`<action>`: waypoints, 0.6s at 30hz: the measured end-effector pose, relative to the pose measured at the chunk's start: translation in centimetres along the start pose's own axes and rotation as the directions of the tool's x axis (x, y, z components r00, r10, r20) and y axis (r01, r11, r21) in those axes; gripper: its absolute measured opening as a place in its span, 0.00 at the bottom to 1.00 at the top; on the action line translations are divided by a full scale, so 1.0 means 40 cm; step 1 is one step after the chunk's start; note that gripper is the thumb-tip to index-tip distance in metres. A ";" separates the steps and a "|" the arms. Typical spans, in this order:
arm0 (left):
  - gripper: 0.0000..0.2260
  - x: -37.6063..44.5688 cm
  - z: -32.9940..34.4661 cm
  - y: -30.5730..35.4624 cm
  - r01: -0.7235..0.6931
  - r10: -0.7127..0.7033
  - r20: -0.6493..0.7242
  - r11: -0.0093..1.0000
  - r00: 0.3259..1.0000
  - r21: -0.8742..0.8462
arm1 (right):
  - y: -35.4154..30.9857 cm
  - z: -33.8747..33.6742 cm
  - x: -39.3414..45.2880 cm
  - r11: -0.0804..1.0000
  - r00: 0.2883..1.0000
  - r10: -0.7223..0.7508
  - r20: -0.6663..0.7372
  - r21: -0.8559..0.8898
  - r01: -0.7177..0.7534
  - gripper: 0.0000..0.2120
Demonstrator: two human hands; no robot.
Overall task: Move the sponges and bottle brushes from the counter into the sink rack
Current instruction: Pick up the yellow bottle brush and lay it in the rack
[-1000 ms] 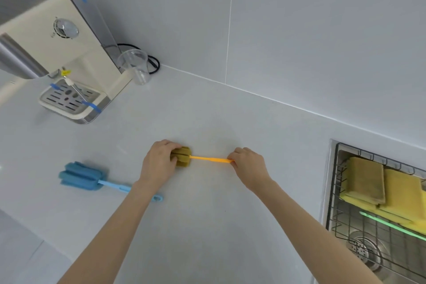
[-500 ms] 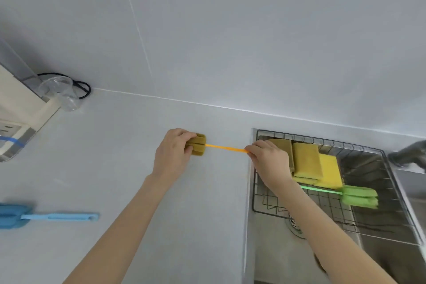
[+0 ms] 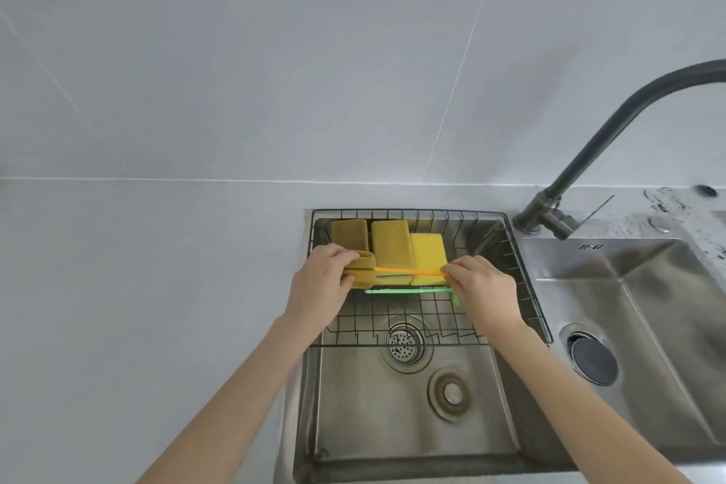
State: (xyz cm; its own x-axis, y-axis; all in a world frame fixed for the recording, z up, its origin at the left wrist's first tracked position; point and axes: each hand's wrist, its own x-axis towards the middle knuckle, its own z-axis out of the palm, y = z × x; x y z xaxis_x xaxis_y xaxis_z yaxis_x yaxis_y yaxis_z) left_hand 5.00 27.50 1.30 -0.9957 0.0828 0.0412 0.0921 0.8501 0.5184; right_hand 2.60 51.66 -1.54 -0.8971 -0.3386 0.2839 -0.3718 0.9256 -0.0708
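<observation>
I hold an orange bottle brush (image 3: 408, 271) level over the wire sink rack (image 3: 522, 279). My left hand (image 3: 320, 283) grips its olive sponge head and my right hand (image 3: 481, 287) pinches the end of its thin handle. Under it, inside the rack, three yellow sponges (image 3: 428, 251) stand side by side against the back wall. A green bottle brush (image 3: 404, 290) lies in the rack just in front of them, its head mostly hidden behind my right hand.
The rack hangs across the back half of the left steel sink basin (image 3: 393, 424), above the drain strainer (image 3: 404, 344). A dark faucet (image 3: 589, 153) arches at the right over a second basin (image 3: 636, 326). White counter (image 3: 137, 306) lies to the left.
Both hands carried the orange brush rightward from the counter to above the rack. The view swung right, so the coffee machine and the blue brush dropped out of sight.
</observation>
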 end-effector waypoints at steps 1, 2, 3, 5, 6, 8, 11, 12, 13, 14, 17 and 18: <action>0.15 0.002 0.015 0.003 0.008 -0.008 0.026 1.000 1.000 0.008 | 0.010 0.012 -0.010 1.000 0.999 -0.003 0.032 -0.004 0.003 0.15; 0.15 0.004 0.032 0.006 0.021 -0.022 0.055 1.000 0.998 0.019 | 0.021 0.024 -0.017 1.000 0.998 -0.007 0.065 -0.011 0.008 0.16; 0.15 0.004 0.046 0.005 0.029 -0.032 0.086 0.999 0.996 0.035 | 0.027 0.035 -0.023 1.000 0.995 -0.006 0.099 -0.017 0.007 0.17; 0.15 0.005 0.074 0.000 0.049 -0.058 0.146 0.997 0.988 0.066 | 0.037 0.066 -0.033 1.000 0.988 0.002 0.154 0.004 -0.003 0.16; 0.15 0.005 0.084 -0.005 0.054 -0.067 0.169 0.995 0.983 0.083 | 0.036 0.078 -0.036 1.000 0.983 0.000 0.184 0.020 -0.004 0.15; 0.15 0.008 0.102 -0.015 0.064 -0.088 0.204 0.991 0.975 0.121 | 0.034 0.105 -0.040 0.999 0.968 0.004 0.251 0.044 -0.016 0.13; 0.15 0.016 0.123 -0.021 0.046 -0.097 0.269 0.980 0.958 0.191 | 0.038 0.123 -0.030 0.998 0.933 0.007 0.360 0.062 -0.032 0.07; 0.15 0.018 0.131 -0.022 0.027 -0.091 0.299 0.977 0.950 0.212 | 0.042 0.128 -0.023 0.996 0.907 0.021 0.420 0.068 -0.054 0.06; 0.14 0.020 0.139 -0.023 0.010 -0.087 0.326 0.973 0.941 0.229 | 0.048 0.134 -0.015 0.996 0.859 0.017 0.512 0.066 -0.060 0.08; 0.14 0.020 0.146 -0.025 0.000 -0.086 0.346 0.971 0.934 0.241 | 0.052 0.137 -0.009 0.996 0.811 0.008 0.585 0.067 -0.058 0.10; 0.14 0.030 0.160 -0.036 -0.006 -0.099 0.377 0.963 0.921 0.269 | 0.052 0.147 0.005 0.997 0.735 -0.011 0.678 0.060 -0.040 0.11; 0.13 0.033 0.163 -0.039 -0.003 -0.106 0.380 0.961 0.919 0.277 | 0.050 0.155 0.009 0.998 0.723 -0.012 0.690 0.055 -0.036 0.11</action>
State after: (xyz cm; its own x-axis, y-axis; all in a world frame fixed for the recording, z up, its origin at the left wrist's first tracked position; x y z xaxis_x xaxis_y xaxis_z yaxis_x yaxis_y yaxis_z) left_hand 3.58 29.67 -5.03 -0.9216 0.1835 -0.3420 0.0941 0.9605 0.2618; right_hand 0.06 52.36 -7.52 -0.8094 -0.3726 -0.4539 -0.3515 0.9266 -0.1337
